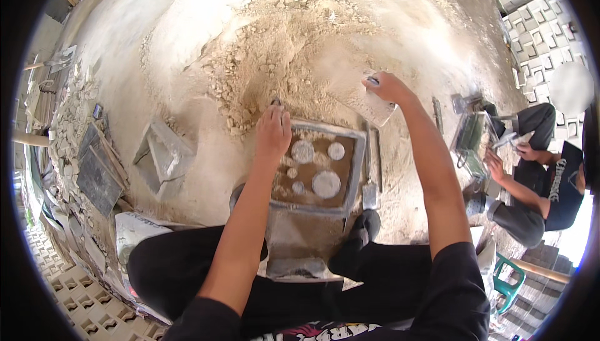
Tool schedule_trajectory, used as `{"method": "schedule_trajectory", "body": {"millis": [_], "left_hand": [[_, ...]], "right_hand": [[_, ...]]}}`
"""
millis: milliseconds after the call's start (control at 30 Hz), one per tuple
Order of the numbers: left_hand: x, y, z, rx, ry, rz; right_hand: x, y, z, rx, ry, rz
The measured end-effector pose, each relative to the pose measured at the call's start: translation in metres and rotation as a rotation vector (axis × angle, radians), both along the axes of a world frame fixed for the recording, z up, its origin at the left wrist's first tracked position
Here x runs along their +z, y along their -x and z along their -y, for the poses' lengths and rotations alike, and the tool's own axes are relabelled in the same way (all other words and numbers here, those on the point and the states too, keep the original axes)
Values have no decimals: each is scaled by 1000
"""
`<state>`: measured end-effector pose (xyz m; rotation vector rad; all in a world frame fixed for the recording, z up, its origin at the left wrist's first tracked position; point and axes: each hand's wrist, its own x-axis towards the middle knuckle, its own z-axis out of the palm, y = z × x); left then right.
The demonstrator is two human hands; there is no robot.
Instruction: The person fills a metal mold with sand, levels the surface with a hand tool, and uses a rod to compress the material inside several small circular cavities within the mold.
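My right hand [390,87] is closed around the handle of a flat rectangular trowel [380,113]. Its dusty plate is over the loose sandy mix, just beyond a shallow rectangular mold [359,172]. My left hand [274,133] is closed at the mold's far left corner; a small dark end sticks out past the fingers, and the rest of what it grips is hidden. Inside the mold, brown sandy material surrounds pale round discs of different sizes, among them a large disc [326,184] and a smaller disc [336,151].
A heap of crumbly mix [281,47] spreads ahead. Long-handled tools [371,194] lie right of the mold. Grey frames [164,157] and dark boards [100,175] lie left, beside rubble. At right a co-worker [540,178] works over another mold [474,144]. A green chair [509,281] stands behind.
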<state>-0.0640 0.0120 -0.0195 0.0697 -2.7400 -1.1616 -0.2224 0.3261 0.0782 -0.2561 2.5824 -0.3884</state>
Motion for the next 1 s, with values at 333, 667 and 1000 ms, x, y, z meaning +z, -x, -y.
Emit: {"method": "schedule_trajectory", "body": {"millis": [333, 667, 1000], "left_hand": [[13, 9, -2, 54, 6, -5], [-33, 9, 9, 78, -96, -51], [7, -16, 16, 201, -968, -38]], "right_hand": [[-81, 76, 88, -86, 142, -230], [27, -70, 85, -270, 284, -334], [82, -237, 126, -376, 364, -178]]}}
